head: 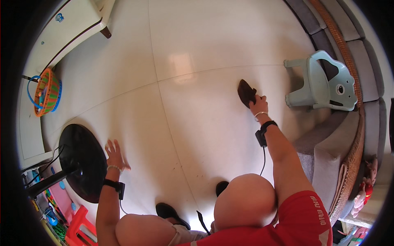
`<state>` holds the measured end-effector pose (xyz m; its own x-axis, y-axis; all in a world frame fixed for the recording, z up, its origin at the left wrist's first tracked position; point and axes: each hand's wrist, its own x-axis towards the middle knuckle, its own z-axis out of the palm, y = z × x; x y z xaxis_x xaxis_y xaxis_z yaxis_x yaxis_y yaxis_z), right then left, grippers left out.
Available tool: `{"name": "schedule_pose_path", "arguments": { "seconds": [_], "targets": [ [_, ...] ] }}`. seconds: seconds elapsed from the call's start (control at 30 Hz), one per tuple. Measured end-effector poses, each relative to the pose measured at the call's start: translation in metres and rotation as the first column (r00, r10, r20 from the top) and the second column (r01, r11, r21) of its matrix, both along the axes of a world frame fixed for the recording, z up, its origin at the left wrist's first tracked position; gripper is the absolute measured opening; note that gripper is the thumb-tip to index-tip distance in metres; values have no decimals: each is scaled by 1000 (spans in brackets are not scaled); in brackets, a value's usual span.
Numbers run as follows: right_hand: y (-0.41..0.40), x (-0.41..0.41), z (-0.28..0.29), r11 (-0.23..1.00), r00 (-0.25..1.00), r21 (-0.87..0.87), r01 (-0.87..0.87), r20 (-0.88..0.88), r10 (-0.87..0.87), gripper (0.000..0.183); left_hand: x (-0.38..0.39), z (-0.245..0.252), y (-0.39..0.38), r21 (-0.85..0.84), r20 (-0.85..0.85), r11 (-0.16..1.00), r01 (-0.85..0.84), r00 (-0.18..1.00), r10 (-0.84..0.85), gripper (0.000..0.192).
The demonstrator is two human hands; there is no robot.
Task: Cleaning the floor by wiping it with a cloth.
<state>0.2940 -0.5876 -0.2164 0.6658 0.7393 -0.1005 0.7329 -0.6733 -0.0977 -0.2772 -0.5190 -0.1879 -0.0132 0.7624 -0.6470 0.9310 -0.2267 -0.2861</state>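
My right hand (259, 104) grips one end of a dark brown, pointed object (246, 92) low over the pale tiled floor. It may be a shoe or a brush; the picture does not settle which. A bangle and a black strap with a small box and cable are on that arm. My left hand (115, 156) holds nothing, its fingers spread, beside the round black base (89, 163) of a stand. It wears a beaded bracelet and a similar strapped box.
A pale blue child's chair (317, 80) stands at the right before a grey sofa (332, 144). At the left are a striped basket (46, 92), a white cabinet (70, 27) and a red plastic stool (80, 227). My bare knees are bent in front of me.
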Motion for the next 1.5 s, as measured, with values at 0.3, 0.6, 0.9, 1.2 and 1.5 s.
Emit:
{"name": "schedule_pose_path", "arguments": {
  "seconds": [0.3, 0.6, 0.9, 1.2, 1.5],
  "targets": [
    [-70, -169, 7, 820, 763, 76, -568, -325, 559, 32, -1, 1, 1, 11, -31, 999, -35, 999, 35, 138],
    [-59, -188, 35, 929, 424, 203, -308, -845, 325, 27, -6, 1, 1, 15, 36, 1000, -27, 999, 26, 137],
    [61, -14, 34, 943, 519, 225, 243, -852, 70, 33, -14, 7, -5, 2, 16, 998, -58, 998, 58, 137],
    [59, -98, -13, 896, 898, 136, -424, -69, 435, 46, -19, 0, -5, 39, 37, 999, -9, 999, 7, 135],
    [-54, -240, -5, 214, 171, 262, -941, -175, 970, 31, -1, 10, 3, 18, 60, 1000, -25, 998, 24, 132]
  ]
}}
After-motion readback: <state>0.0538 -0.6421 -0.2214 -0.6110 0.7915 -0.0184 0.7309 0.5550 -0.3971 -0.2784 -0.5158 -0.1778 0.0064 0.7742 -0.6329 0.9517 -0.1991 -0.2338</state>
